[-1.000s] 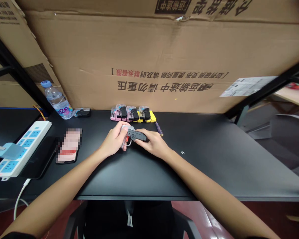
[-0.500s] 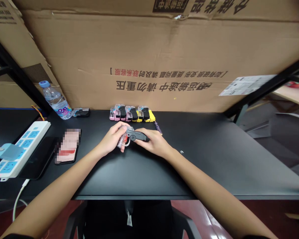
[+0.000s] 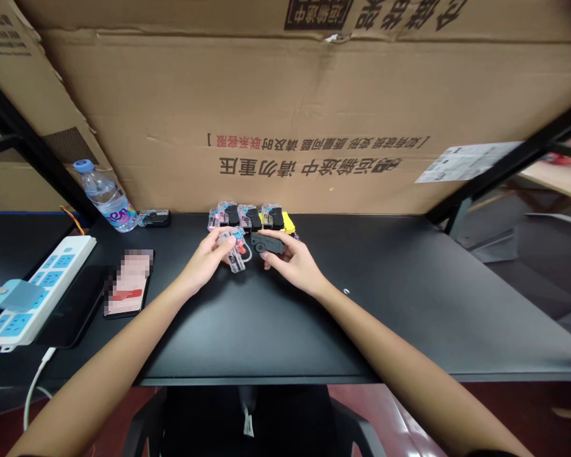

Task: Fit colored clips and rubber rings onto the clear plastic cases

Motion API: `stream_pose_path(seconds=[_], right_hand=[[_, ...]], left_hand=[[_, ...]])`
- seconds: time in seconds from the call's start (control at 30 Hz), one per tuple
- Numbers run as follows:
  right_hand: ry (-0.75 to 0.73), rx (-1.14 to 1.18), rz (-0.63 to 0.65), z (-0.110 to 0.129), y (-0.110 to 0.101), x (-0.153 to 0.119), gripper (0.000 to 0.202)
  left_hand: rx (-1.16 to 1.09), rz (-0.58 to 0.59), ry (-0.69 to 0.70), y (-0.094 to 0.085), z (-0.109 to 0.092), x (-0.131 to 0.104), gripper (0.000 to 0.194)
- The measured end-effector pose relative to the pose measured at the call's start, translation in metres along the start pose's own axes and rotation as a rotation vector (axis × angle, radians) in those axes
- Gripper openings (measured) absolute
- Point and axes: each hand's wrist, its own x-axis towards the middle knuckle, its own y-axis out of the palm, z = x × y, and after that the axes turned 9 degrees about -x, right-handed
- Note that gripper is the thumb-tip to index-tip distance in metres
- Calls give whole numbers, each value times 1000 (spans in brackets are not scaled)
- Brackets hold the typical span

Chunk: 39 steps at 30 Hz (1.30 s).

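Over the middle of the black table, my left hand (image 3: 210, 257) is closed on a clear plastic piece (image 3: 236, 257) with red and blue parts inside and a pale loop on its right side. My right hand (image 3: 295, 261) pinches a black plastic piece (image 3: 268, 244) with a round boss, just right of the clear one. A narrow gap shows between the two pieces. Behind my hands, against the cardboard, several small clear-and-black devices (image 3: 250, 218) stand in a row, some with pink or yellow parts (image 3: 288, 223).
At the left are a water bottle (image 3: 108, 198), another small device (image 3: 155, 218), a phone (image 3: 132, 279), a dark phone-like slab (image 3: 76, 304) and a power strip (image 3: 42, 285) with a plug. A small white bit (image 3: 346, 291) lies right of my hands. Cardboard (image 3: 285, 114) walls the back.
The black piece has come apart from the clear piece. My right hand has moved up a little with the black piece, and the clear piece is turned more upright in my left hand.
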Motion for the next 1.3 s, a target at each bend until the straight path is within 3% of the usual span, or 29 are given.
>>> stream_pose_path(seconds=[0.2,0.5,0.73,1.0,1.3], right_hand=[[55,87,36,2,5,1,52],[1,-145,159,5,4,-4,59],[17,-143,113,1,10,-5,56],[-82,-207,105,-5,13,-5,47],[13,-104,65,-9,23,-8,50]], left_hand=[[-15,105,-57,0,2,-1,57],[79,118,-34,2,5,-1,53],[113,115,-47,1,11,-1,51],[136,88,-37,0,19,1,50],[76,94,-56,1,19,0,53]])
